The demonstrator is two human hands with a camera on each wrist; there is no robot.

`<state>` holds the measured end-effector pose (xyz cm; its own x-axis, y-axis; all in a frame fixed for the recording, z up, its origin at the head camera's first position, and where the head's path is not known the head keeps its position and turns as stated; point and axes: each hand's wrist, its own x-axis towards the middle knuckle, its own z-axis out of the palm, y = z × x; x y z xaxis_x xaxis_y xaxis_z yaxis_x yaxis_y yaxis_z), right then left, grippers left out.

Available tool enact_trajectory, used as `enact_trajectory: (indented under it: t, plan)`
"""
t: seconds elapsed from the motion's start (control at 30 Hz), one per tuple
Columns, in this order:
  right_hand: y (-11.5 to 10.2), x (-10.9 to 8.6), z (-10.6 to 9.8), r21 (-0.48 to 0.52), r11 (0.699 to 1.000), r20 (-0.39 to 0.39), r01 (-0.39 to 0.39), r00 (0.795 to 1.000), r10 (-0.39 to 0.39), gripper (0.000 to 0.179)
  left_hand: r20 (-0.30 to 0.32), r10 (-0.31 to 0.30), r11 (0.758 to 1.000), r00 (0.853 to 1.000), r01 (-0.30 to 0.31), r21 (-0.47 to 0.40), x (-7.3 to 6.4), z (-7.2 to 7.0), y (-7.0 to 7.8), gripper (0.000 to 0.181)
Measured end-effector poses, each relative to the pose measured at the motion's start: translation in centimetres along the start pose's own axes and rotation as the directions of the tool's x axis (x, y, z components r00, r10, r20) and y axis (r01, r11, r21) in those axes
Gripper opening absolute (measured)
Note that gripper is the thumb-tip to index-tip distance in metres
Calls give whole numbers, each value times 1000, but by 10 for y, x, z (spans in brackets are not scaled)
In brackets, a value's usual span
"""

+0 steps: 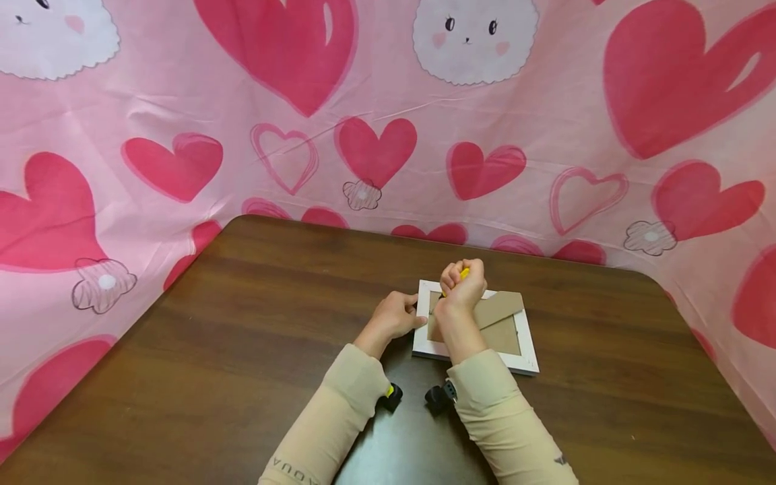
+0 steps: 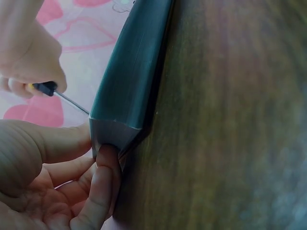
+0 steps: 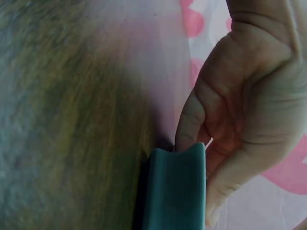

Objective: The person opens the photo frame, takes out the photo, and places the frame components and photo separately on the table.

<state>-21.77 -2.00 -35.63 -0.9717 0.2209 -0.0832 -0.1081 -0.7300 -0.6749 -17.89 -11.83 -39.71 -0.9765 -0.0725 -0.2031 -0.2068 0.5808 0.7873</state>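
A white picture frame lies face down on the table, its brown backing board and folded easel stand facing up. My left hand pinches the frame's left edge between thumb and fingers. Over the upper left of the backing, my right hand grips a screwdriver with a yellow and black handle. In the left wrist view, the thin metal shaft of the screwdriver slants down to the back of the frame; its tip is hidden. The right wrist view shows the left hand at the frame's end.
The dark brown wooden table extends around the frame on all sides. Behind it hangs a pink cloth printed with hearts. Black wrist cameras sit under both sleeves, close above the table.
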Motion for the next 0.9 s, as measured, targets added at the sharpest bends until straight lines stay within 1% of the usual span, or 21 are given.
enact_trajectory:
  t: [0.17,0.3,0.37,0.47,0.53,0.57,0.63,0.7,0.8,0.83,0.9]
  plan:
    - [4,-3,4,-79,997,69,26,997,-20,44,7,-4,1000,1000,4,-9,-1,0,1,55]
    - [7,-5,7,-108,993,105,37,994,-25,43,17,-20,1000,1000,20,-18,0,0,1,56]
    - [8,-4,8,-126,992,124,32,992,-16,44,17,-17,1000,1000,17,-15,1,0,1,56]
    - [7,-1,7,-163,987,164,-8,986,35,45,11,-1,1000,1000,1,-28,2,-1,-2,56]
    - [3,4,5,-171,983,187,-67,977,99,46,21,6,997,1000,-5,-75,2,-1,-4,56]
    - [0,6,3,-170,980,199,-105,970,139,47,27,8,995,1000,-5,-102,2,-1,-5,56]
    - [-5,12,-1,-164,969,223,-184,950,218,48,39,7,988,999,-1,-155,3,0,-8,57]
    - [-10,17,-6,-160,957,249,-244,928,278,49,52,0,980,999,10,-196,2,0,-10,57]
    - [-15,21,-12,-202,941,298,-270,899,322,48,49,0,980,999,10,-199,2,-1,-10,58]
    - [-16,23,-14,-229,937,314,-264,891,328,47,47,0,981,999,9,-195,2,-2,-10,58]
    - [-18,25,-17,-284,926,360,-248,868,343,46,44,-1,983,999,9,-185,1,-4,-9,58]
